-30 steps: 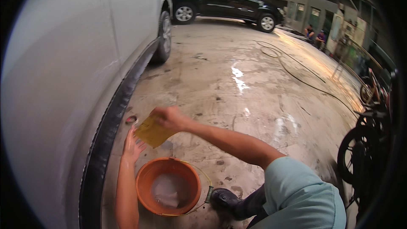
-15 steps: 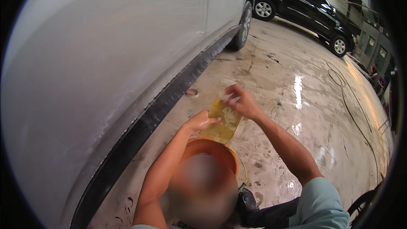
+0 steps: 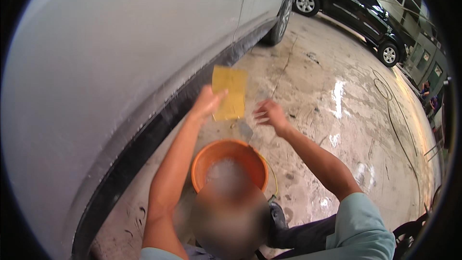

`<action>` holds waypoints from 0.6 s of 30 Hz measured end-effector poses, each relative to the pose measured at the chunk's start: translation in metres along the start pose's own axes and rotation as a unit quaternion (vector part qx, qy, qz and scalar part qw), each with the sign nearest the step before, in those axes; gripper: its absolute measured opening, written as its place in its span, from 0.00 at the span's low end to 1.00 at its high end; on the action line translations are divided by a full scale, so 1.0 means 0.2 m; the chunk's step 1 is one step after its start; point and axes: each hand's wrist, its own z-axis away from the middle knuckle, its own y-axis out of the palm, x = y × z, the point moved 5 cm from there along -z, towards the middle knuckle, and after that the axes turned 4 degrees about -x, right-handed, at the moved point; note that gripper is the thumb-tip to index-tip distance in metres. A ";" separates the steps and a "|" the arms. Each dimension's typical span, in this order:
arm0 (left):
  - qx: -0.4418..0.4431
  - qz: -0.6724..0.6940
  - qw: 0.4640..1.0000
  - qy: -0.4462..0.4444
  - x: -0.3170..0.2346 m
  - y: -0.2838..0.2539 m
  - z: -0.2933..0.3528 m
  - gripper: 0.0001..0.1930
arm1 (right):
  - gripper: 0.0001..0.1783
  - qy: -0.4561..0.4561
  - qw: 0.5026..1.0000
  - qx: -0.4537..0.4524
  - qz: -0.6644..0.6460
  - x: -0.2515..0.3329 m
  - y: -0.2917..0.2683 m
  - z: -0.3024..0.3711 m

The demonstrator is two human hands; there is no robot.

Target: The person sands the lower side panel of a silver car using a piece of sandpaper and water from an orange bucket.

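A yellow sheet of sandpaper (image 3: 231, 94) is gripped along its left edge by my left hand (image 3: 208, 102), thumb laid across its face. The sheet is held up beside the dark lower sill (image 3: 159, 130) of a grey car (image 3: 144, 43). To the right of the sheet, apart from it, my right hand (image 3: 270, 114) has its fingers loosely spread with nothing visible in them. Below both hands stands an orange bucket (image 3: 262, 163) with cloudy liquid (image 3: 224, 169) inside. A blurred round patch hides the bucket's near side.
A black car (image 3: 346, 5) is parked at the back. On the right, a hose (image 3: 399, 125) lies across the wet concrete floor (image 3: 313, 163). A yellow cord-like handle (image 3: 274, 175) hangs at the bucket's right. People (image 3: 427, 94) are at the far right edge.
My left hand has lifted the sandpaper up and left, away from above the bucket. My right hand has come away from the sheet and dropped slightly.
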 end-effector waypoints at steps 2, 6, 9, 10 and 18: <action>-0.009 -0.090 0.996 0.025 -0.16 -0.07 0.03 0.15 | 0.27 0.057 0.938 0.227 0.256 -0.26 0.32 0.12; 0.004 -0.054 0.998 0.022 -0.24 0.00 0.06 0.16 | 0.33 -0.175 0.607 0.401 0.663 -0.83 0.80 0.30; 0.024 -0.058 0.998 0.026 -0.20 -0.01 0.00 0.17 | 0.33 -0.012 0.763 0.250 0.596 -1.27 0.93 0.29; 0.036 -0.046 0.998 0.031 -0.16 0.03 0.00 0.17 | 0.28 -0.042 0.761 0.219 0.610 -1.51 0.89 0.29; -0.016 -0.077 0.996 -0.053 -0.03 -0.24 0.18 0.18 | 0.22 -0.128 0.667 0.404 0.613 -1.31 0.92 0.22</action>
